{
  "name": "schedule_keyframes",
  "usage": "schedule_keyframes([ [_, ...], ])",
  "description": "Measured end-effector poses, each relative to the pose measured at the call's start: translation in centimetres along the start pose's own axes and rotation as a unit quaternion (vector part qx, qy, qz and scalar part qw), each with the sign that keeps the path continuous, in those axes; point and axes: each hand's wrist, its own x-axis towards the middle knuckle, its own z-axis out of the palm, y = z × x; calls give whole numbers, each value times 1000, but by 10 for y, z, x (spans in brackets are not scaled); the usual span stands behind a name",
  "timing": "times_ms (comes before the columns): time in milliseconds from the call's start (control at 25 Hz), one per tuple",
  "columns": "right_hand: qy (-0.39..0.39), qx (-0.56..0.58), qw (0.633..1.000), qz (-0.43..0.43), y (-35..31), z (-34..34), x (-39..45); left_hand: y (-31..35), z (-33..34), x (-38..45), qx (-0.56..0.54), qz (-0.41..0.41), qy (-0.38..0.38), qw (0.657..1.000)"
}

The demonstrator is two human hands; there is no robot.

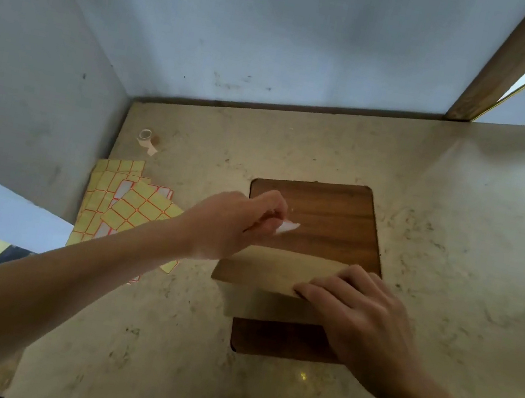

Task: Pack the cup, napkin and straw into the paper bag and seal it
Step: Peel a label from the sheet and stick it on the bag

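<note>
Paper bag (263, 270) lies at centre frame on the wooden board (330, 220), its top folded over. My right hand (363, 316) presses that fold flat with nearly straight fingers. My left hand (239, 226), just above the bag, pinches a small white sticker (288, 227) between curled fingertips. Yellow label sheets (121, 206) are spread at left on the marble counter (457, 231), with a tape roll (146, 139) above them.
</note>
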Motion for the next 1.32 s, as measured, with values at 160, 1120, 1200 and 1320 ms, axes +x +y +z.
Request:
schedule_keyframes([
  [160,13,14,1000,3,-13,-5,-17,12,16,-2,51,135,-33,989],
  [1120,78,41,996,35,-15,-6,-26,15,34,-25,79,280,-73,954],
  [1200,73,43,996,37,-14,-6,-26,16,32,-26,85,278,-77,954],
  [1320,60,40,996,42,-14,-5,-26,17,31,-26,84,274,-89,954],
])
